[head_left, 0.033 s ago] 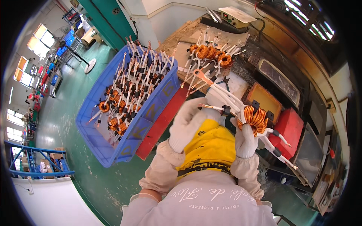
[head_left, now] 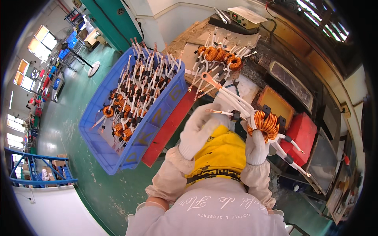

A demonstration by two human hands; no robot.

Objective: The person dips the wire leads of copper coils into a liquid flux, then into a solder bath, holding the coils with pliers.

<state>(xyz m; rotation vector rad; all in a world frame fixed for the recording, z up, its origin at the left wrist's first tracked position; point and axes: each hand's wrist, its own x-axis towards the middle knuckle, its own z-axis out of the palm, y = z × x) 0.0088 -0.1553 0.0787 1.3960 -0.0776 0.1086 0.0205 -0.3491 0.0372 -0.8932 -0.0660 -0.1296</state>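
Only our left hand point(head_left: 199, 131) has shifted, slightly; our right hand holds its coil as before.
Head view: our left fingers are loosely curled beside the tip of a short lead point(head_left: 221, 113), and we cannot tell whether they grip it. Our right hand point(head_left: 258, 149) is closed around the copper coil point(head_left: 264, 126), whose long leads run up and away from it to a copper lug point(head_left: 210, 80). Lugs and black sleeves are already on the lead ends we can see, so this piece looks well along, we judge; what it still lacks does not show. Several bench coils point(head_left: 211, 53) lie beyond our hands, and many more fill the blue crate point(head_left: 165, 108) left of our left hand; we cannot tell which are finished.
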